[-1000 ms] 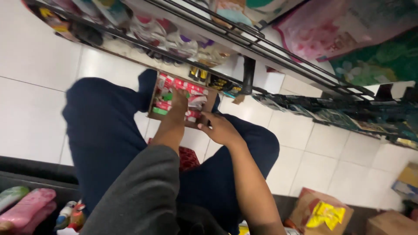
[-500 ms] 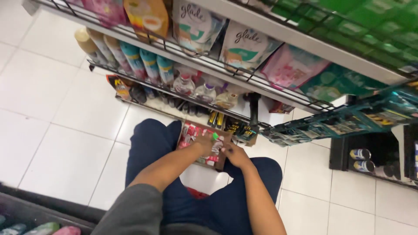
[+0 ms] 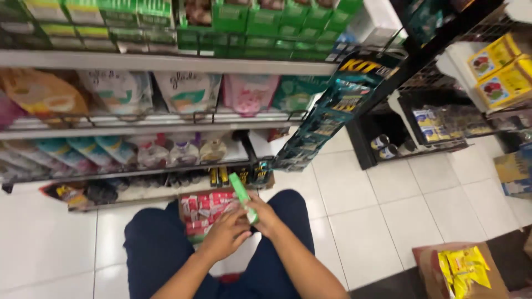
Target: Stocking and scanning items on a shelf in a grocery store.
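A slim green packet (image 3: 241,195) is held in the right hand (image 3: 265,217), the fingers closed round its lower end so that it stands tilted, upper end leaning toward the shelving. The grip at the base leaves most of the packet's length free and visible. The left hand (image 3: 226,235) is curled loosely just beside the right, touching or nearly touching it near the packet's foot; whether it has any hold of the packet cannot be told. Both hands are positioned above a red carton of small packs (image 3: 204,213), which is rested across the lap between the knees of dark blue trousers (image 3: 155,249), evidently so that it stays within easy reach of both hands. The white tiled floor (image 3: 360,221) is seen beneath the seated or crouched person. Directly ahead stands a wire shelf unit (image 3: 166,124) loaded with pale refill pouches (image 3: 185,91) on the middle tier and small bottles (image 3: 183,152) below. Green boxes (image 3: 266,19) are stacked on the top tier. A brown cardboard box with yellow packets (image 3: 463,268) is noted on the floor, well apart, at the lower right
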